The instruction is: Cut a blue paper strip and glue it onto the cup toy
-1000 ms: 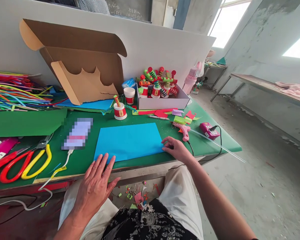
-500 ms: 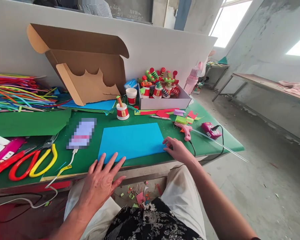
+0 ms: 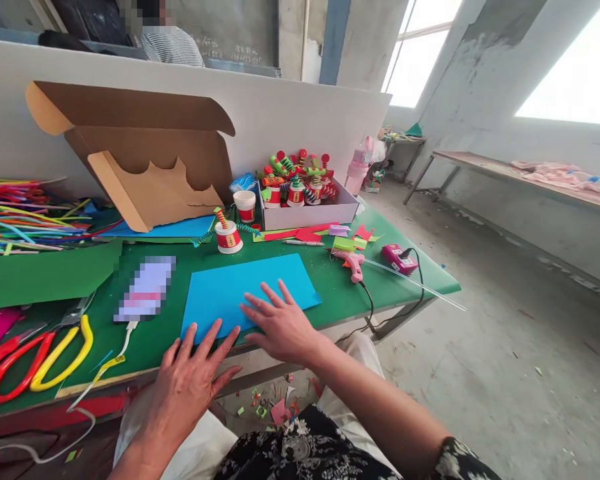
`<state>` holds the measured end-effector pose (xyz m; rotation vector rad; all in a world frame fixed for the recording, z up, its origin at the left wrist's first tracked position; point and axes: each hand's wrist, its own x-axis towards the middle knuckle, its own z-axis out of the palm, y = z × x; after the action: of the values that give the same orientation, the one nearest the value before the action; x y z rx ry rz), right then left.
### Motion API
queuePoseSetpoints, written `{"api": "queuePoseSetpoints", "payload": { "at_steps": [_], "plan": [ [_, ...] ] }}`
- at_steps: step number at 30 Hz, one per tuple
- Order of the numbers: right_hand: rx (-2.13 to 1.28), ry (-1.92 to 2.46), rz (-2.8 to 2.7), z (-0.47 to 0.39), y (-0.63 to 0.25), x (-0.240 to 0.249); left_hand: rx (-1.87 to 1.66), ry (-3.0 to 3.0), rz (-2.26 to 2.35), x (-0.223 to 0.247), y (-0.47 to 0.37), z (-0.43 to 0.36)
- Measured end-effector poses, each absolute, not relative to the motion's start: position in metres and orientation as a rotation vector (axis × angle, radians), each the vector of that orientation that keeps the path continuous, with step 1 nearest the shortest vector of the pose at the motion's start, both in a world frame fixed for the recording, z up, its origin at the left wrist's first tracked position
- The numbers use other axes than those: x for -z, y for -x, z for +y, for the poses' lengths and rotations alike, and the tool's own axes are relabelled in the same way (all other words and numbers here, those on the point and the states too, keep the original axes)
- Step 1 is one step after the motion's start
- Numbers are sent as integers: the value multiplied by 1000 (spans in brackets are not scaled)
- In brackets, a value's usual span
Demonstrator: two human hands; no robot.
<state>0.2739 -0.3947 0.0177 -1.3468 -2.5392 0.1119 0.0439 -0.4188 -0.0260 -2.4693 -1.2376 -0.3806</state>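
Blue paper (image 3: 221,293): long axis L-R (approx. along tbl edge (image 3: 333,320)).

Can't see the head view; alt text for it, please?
The left hand lies open at the near edge of a blue sheet on a green table; the right hand, also open, is over the sheet, contact unclear. Behind stand a paper-cup figure and a box of similar figures, with a pink glue gun to the right.

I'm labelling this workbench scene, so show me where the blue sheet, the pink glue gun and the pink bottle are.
Blue sheet (image 3: 230,289): head view, bare middle of its upper face.
Pink glue gun (image 3: 352,261): head view, on its body, near the handle.
Pink bottle (image 3: 357,175): head view, on its body.
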Motion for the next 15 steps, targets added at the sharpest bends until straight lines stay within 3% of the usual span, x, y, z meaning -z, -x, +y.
{"api": "queuePoseSetpoints", "payload": {
  "at_steps": [6, 15],
  "plan": [
    [-360, 1512, -2575, -397, -270, -17, 435, 2486, -1233, 29, -43, -420],
    [-462, 1652, -2508, -420, -299, -29, 435, 2485, -1239, 28, -44, -421]
  ]
}}
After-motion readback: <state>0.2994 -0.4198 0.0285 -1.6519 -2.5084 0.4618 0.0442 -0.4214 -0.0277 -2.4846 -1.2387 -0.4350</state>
